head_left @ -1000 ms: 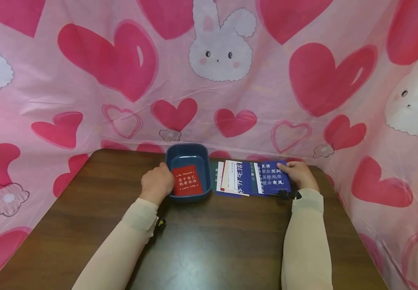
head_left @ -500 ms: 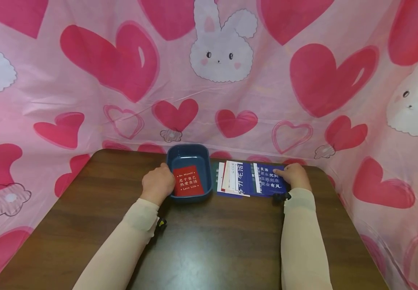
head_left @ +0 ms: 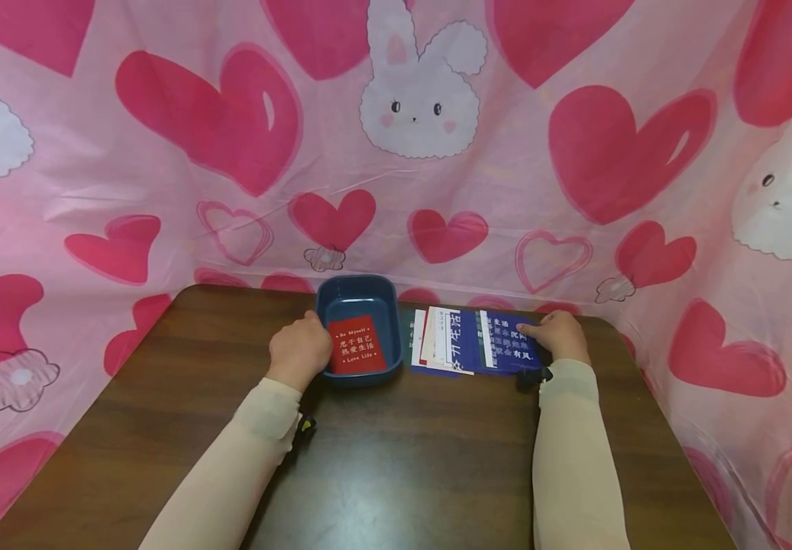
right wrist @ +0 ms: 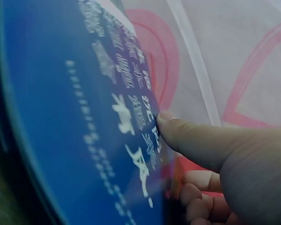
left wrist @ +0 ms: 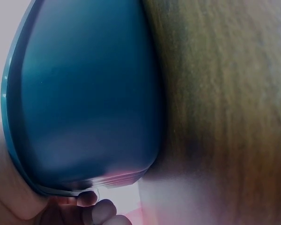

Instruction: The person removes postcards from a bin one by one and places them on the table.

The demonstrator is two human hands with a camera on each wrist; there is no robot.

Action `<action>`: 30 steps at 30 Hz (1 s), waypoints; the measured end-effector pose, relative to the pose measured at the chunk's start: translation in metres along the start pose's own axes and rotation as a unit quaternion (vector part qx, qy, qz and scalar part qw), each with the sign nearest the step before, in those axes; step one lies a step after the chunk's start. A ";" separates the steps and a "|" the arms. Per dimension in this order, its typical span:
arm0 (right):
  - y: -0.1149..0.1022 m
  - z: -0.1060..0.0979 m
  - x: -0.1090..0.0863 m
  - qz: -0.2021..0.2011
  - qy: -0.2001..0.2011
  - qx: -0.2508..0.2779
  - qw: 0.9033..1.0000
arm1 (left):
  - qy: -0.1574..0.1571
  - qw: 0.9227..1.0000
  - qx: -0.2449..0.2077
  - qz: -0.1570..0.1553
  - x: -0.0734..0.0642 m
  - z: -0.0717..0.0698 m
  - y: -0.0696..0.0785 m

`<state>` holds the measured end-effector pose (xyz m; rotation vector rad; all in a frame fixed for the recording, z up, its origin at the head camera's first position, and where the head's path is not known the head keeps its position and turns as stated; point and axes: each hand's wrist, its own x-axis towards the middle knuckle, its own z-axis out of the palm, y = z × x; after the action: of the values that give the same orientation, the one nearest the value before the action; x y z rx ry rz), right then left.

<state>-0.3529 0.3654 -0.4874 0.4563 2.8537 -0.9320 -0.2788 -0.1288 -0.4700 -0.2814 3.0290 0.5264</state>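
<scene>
My left hand point(head_left: 301, 350) grips the left rim of a dark blue rectangular dish point(head_left: 359, 292); in the left wrist view its fingers point(left wrist: 103, 212) curl beside the dish's wall point(left wrist: 93, 103). A red card point(head_left: 357, 345) with white lettering lies inside the dish. To the right, my right hand point(head_left: 557, 336) pinches the right edge of a blue card point(head_left: 514, 344) with white characters. The right wrist view shows the thumb point(right wrist: 192, 140) on the printed face of this card point(right wrist: 51, 117) and the other fingers curled behind its edge.
Several overlapping cards point(head_left: 441, 340), white, red, green and blue, lie fanned between the dish and my right hand. All this stands near the far edge of a brown wooden table point(head_left: 396, 458). A pink cloth point(head_left: 327, 153) with hearts and rabbits hangs behind and at both sides.
My right hand has shifted a little to the left with the blue card, over the fanned cards. The left hand and the dish look unmoved.
</scene>
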 end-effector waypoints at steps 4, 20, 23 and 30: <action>0.000 -0.002 0.000 0.002 -0.004 0.005 1.000 | -0.002 1.000 -0.002 -0.001 0.000 -0.001 -0.001; -0.046 0.006 -0.008 -0.049 -0.006 0.150 0.987 | 0.016 1.000 0.004 0.011 0.002 -0.002 0.001; -0.075 0.016 -0.016 -0.093 -0.026 0.145 0.985 | 0.021 1.000 0.002 0.013 0.002 -0.002 0.001; -0.131 0.051 -0.039 -0.172 -0.093 0.152 0.969 | 0.016 1.000 -0.001 0.008 -0.001 -0.002 0.001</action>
<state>-0.3572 0.2249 -0.4477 -0.1099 2.6697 -1.3967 -0.2779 -0.1282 -0.4675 -0.2686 3.0632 0.5322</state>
